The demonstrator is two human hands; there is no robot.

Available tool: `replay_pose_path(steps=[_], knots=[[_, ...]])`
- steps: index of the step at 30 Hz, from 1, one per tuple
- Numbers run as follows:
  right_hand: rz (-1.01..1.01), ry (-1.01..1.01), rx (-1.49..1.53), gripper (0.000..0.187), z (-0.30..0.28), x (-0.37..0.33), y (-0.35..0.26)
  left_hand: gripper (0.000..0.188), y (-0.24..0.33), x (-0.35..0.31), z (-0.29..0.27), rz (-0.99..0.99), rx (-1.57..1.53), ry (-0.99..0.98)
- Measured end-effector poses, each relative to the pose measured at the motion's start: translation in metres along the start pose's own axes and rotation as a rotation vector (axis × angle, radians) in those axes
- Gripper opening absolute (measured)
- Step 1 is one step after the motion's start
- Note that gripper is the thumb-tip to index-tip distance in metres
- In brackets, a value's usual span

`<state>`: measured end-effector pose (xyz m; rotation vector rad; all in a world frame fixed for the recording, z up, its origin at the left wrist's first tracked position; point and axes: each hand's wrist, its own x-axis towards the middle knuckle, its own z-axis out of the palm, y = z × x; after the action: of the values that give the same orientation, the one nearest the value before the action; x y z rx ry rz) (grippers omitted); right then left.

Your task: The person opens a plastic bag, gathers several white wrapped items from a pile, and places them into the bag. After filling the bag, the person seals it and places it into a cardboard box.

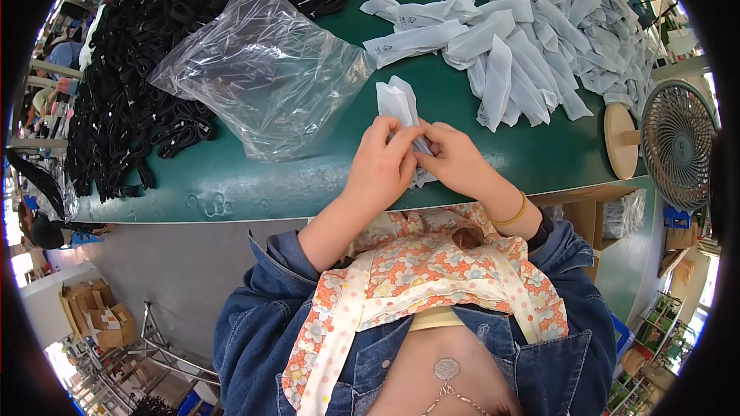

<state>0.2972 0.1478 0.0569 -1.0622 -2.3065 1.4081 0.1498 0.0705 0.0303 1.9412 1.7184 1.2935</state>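
Observation:
Both my hands meet over the near edge of the green table (308,185), closed around a narrow whitish translucent sleeve bag (397,98). My left hand (383,156) pinches it from the left, and my right hand (453,156) grips it from the right. The bag's upper end sticks up past my fingers, while its lower part shows just below them. Whatever the bag contains is hidden. To the left of my hands lies a large clear plastic bag (270,69), crumpled. Several whitish sleeve bags (532,62) form a heap at the right, some reaching close to my hands.
Bundled black cables (131,92) cover the table's far left. A dark fan (682,146) stands at the right edge, beside a round wooden piece (621,141). Near my right elbow is an open cardboard box (590,216). More cardboard boxes (100,312) sit at the lower left.

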Motion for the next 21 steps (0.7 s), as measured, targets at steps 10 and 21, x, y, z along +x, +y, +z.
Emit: replay_pose_path(steps=[10, 21], knots=[[0.243, -0.372, 0.165, 0.03, -0.041, 0.044, -0.003, 0.04, 0.001, 0.009, -0.014, -0.102, 0.141, -0.162], [0.039, 0.392, -0.682, 0.038, -0.024, 0.074, 0.02, 0.043, -0.001, 0.006, -0.013, -0.104, 0.159, -0.147]])
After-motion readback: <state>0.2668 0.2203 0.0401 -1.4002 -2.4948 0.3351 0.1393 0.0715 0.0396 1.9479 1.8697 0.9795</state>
